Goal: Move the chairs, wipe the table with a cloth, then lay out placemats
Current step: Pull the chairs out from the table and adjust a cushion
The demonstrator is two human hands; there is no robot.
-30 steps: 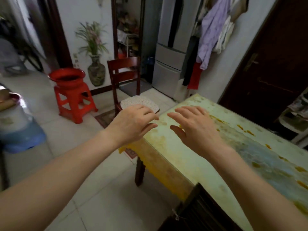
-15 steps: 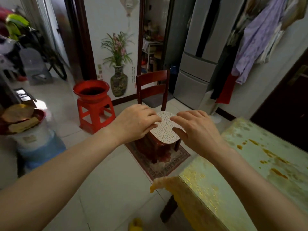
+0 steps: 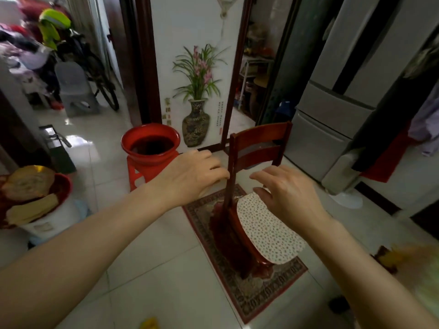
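Note:
A dark red wooden chair (image 3: 259,148) with a white speckled seat cushion (image 3: 268,233) stands on a small patterned rug (image 3: 261,295) in the middle of the view. My left hand (image 3: 192,174) hovers just left of the chair's left back post, fingers loosely curled, holding nothing. My right hand (image 3: 285,193) floats over the seat in front of the backrest, fingers spread and empty. Neither hand clearly touches the chair. Only a blurred yellow-green corner of the table (image 3: 422,264) shows at the right edge.
A red basin (image 3: 149,143) sits on a red plastic stool left of the chair. A white bucket with a red bowl (image 3: 42,205) stands at far left. The grey fridge (image 3: 344,91) and hanging clothes are at right; a doorway and a bicycle lie beyond.
My view has swung left from the table to the chair, which is now closer. Both hands have reached forward to the chair's backrest, still empty.

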